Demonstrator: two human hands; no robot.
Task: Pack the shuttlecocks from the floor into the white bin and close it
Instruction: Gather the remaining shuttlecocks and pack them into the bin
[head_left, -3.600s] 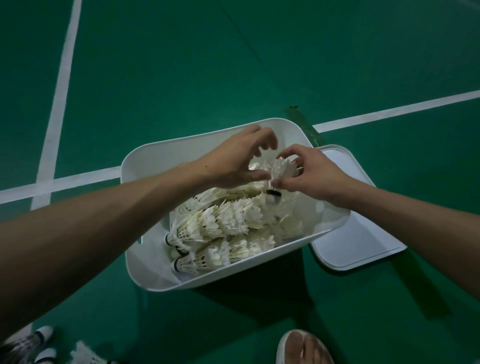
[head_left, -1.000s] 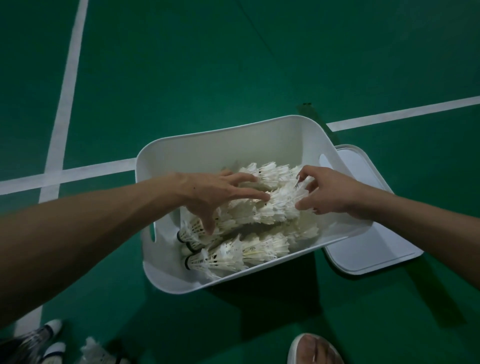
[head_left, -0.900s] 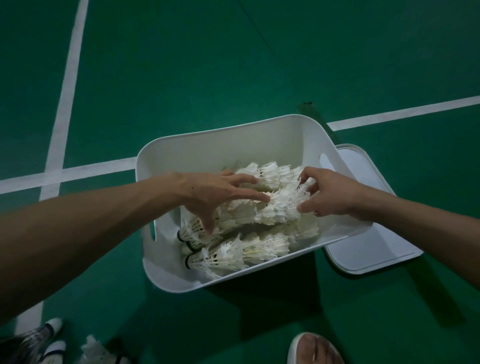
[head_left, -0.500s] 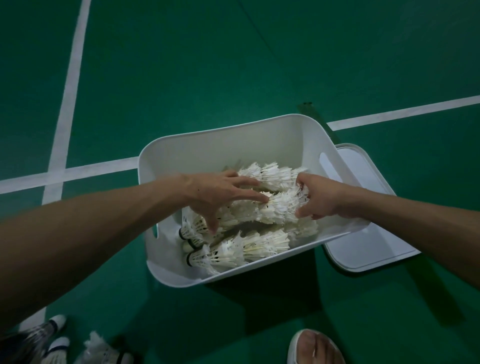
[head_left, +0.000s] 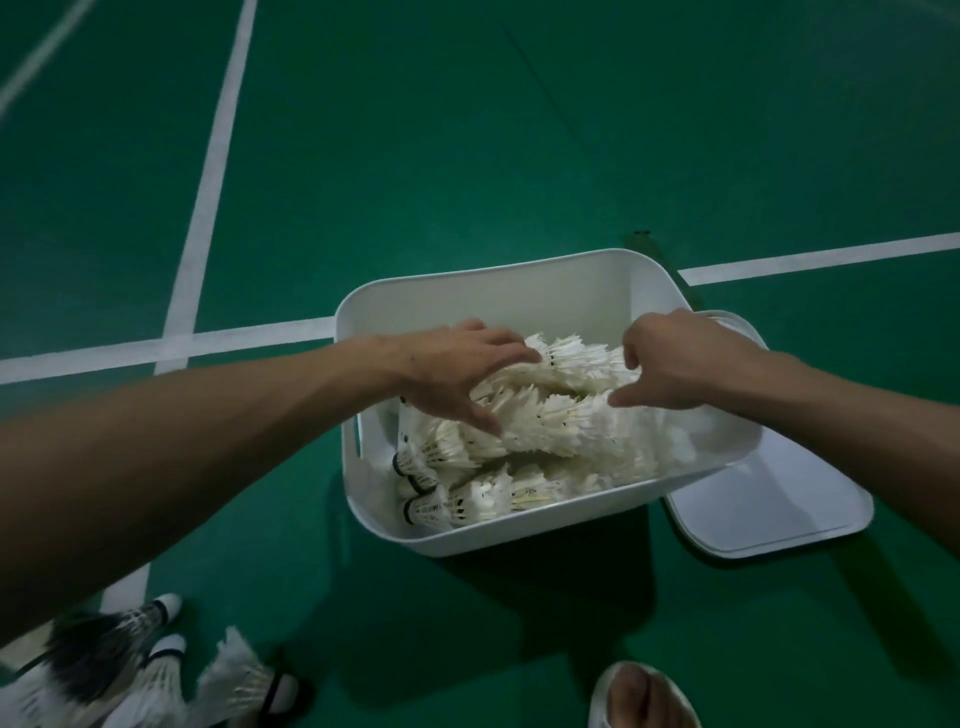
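Shuttlecocks (head_left: 561, 426) lie in rows inside the white bin (head_left: 493, 291) — left hand (head_left: 457, 374) spread, pressing them down, right hand (head_left: 680, 364) half-curled at a row's end, grip unclear — likely packing them tight for the lid (head_left: 769, 504).

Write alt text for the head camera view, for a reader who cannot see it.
A left hand and a right hand touch stacked white feather shuttlecocks inside an open white bin on a green court floor. Its lid lies on the floor to its right; loose shuttlecocks lie at lower left.

Left hand (head_left: 457, 374) reaches forward, splayed; right hand (head_left: 680, 364) opposite, loosely curled.
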